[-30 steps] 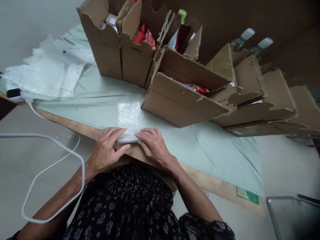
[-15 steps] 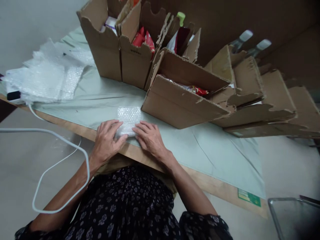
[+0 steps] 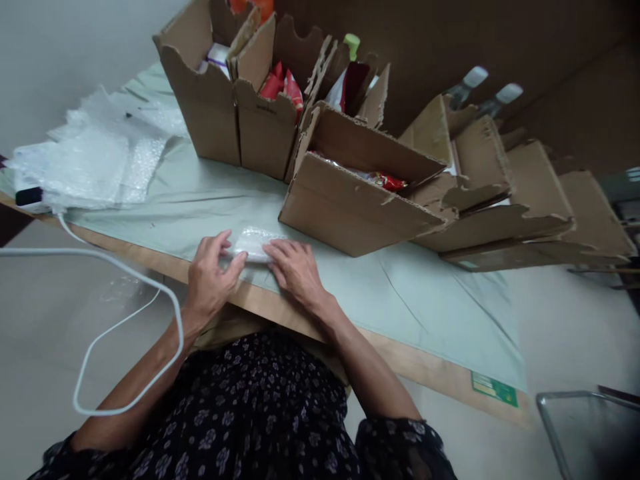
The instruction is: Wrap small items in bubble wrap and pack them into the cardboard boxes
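Note:
A small bubble wrap bundle [image 3: 254, 241] lies on the pale green cloth near the table's front edge, folded into a low, wide shape. At its left end is my left hand [image 3: 211, 279], the thumb at the near corner and the curved fingers by the far corner. My right hand [image 3: 296, 270] has its fingertips on the bundle's right part, pressing from above, and covers that end. The thumb of my right hand is hidden. Whether something lies inside the wrap cannot be made out.
Cut cardboard boxes [image 3: 360, 193] with packets and bottles [image 3: 473, 79] stand behind and to the right. A pile of bubble wrap sheets [image 3: 95, 157] lies at the left. A white cable [image 3: 175, 310] loops over my left forearm. A metal frame [image 3: 550, 427] stands at lower right.
The flat flap of bubble wrap that stretched away from me has been folded in, so the bundle is shorter. My left fingers have lifted and curved more. The view has shifted slightly.

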The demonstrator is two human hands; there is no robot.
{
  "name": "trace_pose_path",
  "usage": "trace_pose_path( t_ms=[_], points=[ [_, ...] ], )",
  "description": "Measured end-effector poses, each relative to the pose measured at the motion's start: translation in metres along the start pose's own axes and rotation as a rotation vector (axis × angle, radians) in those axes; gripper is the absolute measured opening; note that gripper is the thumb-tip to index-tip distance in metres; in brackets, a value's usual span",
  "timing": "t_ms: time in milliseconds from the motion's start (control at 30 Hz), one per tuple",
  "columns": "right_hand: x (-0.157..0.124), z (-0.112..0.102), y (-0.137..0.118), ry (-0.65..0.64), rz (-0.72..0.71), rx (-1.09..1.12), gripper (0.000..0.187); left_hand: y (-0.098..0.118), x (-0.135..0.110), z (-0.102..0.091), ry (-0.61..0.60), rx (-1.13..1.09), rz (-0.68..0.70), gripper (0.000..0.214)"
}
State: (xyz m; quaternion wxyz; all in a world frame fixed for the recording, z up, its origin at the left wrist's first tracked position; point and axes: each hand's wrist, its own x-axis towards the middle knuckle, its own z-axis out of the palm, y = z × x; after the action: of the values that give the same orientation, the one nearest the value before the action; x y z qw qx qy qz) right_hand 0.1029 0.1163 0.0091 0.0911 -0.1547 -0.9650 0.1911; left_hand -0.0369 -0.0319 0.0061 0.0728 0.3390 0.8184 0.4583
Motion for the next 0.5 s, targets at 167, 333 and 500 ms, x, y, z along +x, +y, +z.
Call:
trace_pose_path(
  t_ms=[167,333,500],
  points=[
    [-0.009,-0.007,-0.006,0.112,0.165,0.303,0.033,0.009,-0.025,-0.009,-0.254,-0.640,-0.484,0.051],
    [-0.046,-0.025,-0.023,0.083,0.158,0.512,0.028,0.023,-0.023,0.002,-0.326,-0.794,-0.494,0.030],
    [-0.077,-0.042,-0.012,0.161,0.223,0.767,0.061,0.035,-0.026,0.014,-0.496,-0.798,-0.356,0.026]
  ],
)
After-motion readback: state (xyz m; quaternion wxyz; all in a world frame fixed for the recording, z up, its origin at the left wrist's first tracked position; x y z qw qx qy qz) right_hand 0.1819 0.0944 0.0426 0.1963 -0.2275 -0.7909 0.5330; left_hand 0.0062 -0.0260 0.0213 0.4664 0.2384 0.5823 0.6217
